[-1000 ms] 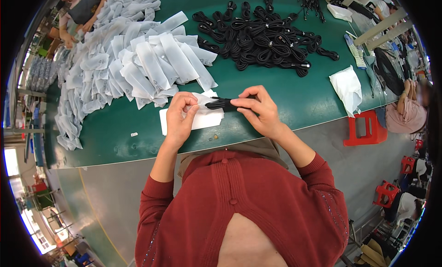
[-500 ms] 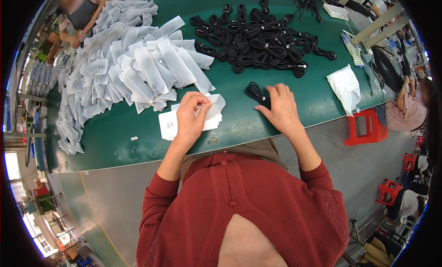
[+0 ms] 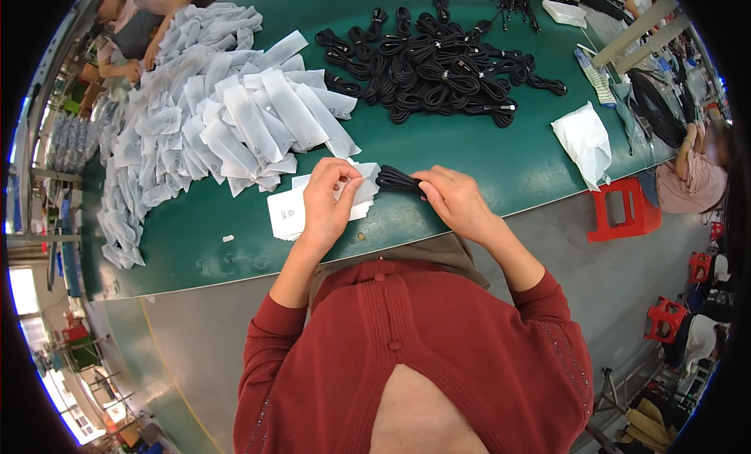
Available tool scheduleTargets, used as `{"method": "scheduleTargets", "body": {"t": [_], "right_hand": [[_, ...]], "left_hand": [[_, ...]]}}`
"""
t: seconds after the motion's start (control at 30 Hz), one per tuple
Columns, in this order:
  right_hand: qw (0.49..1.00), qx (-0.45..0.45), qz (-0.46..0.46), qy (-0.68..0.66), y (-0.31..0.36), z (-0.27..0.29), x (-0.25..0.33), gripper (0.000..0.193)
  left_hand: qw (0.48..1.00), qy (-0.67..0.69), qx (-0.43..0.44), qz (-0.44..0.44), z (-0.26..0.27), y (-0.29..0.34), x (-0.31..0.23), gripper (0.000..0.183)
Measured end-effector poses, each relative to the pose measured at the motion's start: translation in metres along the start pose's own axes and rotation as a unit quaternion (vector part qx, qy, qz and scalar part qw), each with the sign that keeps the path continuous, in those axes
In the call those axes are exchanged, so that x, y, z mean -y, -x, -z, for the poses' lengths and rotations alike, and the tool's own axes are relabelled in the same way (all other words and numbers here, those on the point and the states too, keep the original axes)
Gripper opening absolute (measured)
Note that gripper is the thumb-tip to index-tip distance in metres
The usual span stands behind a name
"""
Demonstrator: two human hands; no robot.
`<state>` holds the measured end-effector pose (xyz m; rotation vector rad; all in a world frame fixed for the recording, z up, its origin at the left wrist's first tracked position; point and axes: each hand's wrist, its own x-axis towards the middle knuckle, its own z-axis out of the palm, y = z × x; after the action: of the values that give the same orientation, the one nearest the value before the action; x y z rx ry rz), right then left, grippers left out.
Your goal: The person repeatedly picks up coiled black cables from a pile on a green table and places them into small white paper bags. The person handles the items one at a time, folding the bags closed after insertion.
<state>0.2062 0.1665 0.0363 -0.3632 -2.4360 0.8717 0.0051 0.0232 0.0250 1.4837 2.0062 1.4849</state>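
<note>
Between the thumb and fingers of my right hand (image 3: 460, 202) is a coiled black cable (image 3: 397, 180), gripped at its right end and pointing left. Its left end meets the edge of a translucent white bag (image 3: 366, 177); whether it is inside the bag's mouth I cannot tell. My left hand (image 3: 332, 197) pinches that bag, fingers curled and thumb against them. Beneath the left hand lies a stack of flat white bags (image 3: 286, 214) with small print, near the table's front edge.
A large heap of filled white bags (image 3: 227, 117) covers the table's left side. Many coiled black cables (image 3: 438, 70) are piled at the back centre. A white plastic bag (image 3: 583, 145) lies at right, above a red stool (image 3: 624, 211). Another person (image 3: 137, 31) works at the far left.
My right hand has picked the coiled cable up off the table and brought it left to the bag's edge. The left hand keeps its pinch on the bag.
</note>
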Motion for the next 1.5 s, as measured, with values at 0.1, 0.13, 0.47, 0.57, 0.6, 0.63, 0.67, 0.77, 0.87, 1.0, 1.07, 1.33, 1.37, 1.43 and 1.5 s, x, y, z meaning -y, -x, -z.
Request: {"method": "scheduleTargets", "body": {"t": [0.1, 0.13, 0.47, 0.57, 0.6, 0.63, 0.67, 0.77, 0.87, 1.0, 1.07, 1.33, 1.37, 1.43, 1.5], "right_hand": [[1.000, 0.026, -0.008, -0.011, -0.002, 0.001, 0.000, 0.016], [0.999, 0.039, -0.013, -0.015, -0.003, 0.001, 0.000, 0.016], [0.944, 0.101, -0.195, -0.245, -0.014, -0.015, 0.006, 0.026], [0.974, 0.014, -0.001, -0.228, -0.018, -0.020, 0.007, 0.031], [0.948, -0.008, -0.033, -0.318, -0.019, -0.024, 0.012, 0.033], [0.912, -0.030, -0.065, -0.405, -0.021, -0.025, 0.014, 0.036], [0.892, -0.038, -0.075, -0.444, -0.024, -0.025, 0.013, 0.037], [0.893, -0.061, -0.052, -0.443, -0.036, -0.024, 0.013, 0.037], [0.877, -0.071, -0.086, -0.466, -0.041, -0.026, 0.015, 0.039], [0.948, -0.157, 0.060, -0.270, -0.060, -0.020, 0.011, 0.039], [0.972, -0.104, 0.093, -0.189, -0.066, -0.011, 0.015, 0.037], [0.986, -0.154, 0.011, -0.057, -0.101, -0.009, -0.020, 0.031], [0.990, -0.142, 0.004, -0.007, -0.107, -0.013, -0.031, 0.032], [0.983, -0.146, 0.068, 0.087, -0.127, -0.026, -0.049, 0.037], [0.972, -0.127, 0.112, 0.164, -0.147, -0.039, -0.059, 0.040]], "left_hand": [[1.000, -0.002, 0.002, -0.006, -0.001, 0.001, -0.001, 0.008], [1.000, 0.001, 0.004, -0.008, -0.001, 0.001, -0.002, 0.009], [0.996, -0.023, 0.043, -0.080, -0.005, 0.001, -0.009, 0.012], [0.998, 0.024, 0.037, -0.046, 0.001, -0.004, -0.014, 0.010], [0.998, 0.048, 0.035, -0.032, 0.004, -0.010, -0.014, 0.009], [0.996, 0.081, 0.023, -0.021, 0.007, -0.016, -0.014, 0.009], [0.993, 0.115, 0.012, -0.011, 0.009, -0.024, -0.014, 0.009], [0.994, 0.105, 0.017, -0.025, 0.015, -0.044, -0.024, 0.012], [0.989, 0.130, 0.062, -0.033, 0.010, -0.054, -0.028, 0.015], [0.939, 0.335, 0.057, 0.050, 0.012, -0.064, -0.024, 0.013], [0.911, 0.402, 0.059, 0.071, 0.015, -0.069, -0.023, 0.015], [0.962, 0.022, -0.272, -0.028, 0.089, -0.112, 0.013, 0.034], [0.940, -0.140, -0.300, -0.080, 0.092, -0.113, 0.018, 0.038], [0.965, -0.218, -0.118, -0.086, 0.061, -0.108, 0.016, 0.051], [0.915, -0.373, 0.037, -0.153, 0.029, -0.097, 0.010, 0.055]]}}
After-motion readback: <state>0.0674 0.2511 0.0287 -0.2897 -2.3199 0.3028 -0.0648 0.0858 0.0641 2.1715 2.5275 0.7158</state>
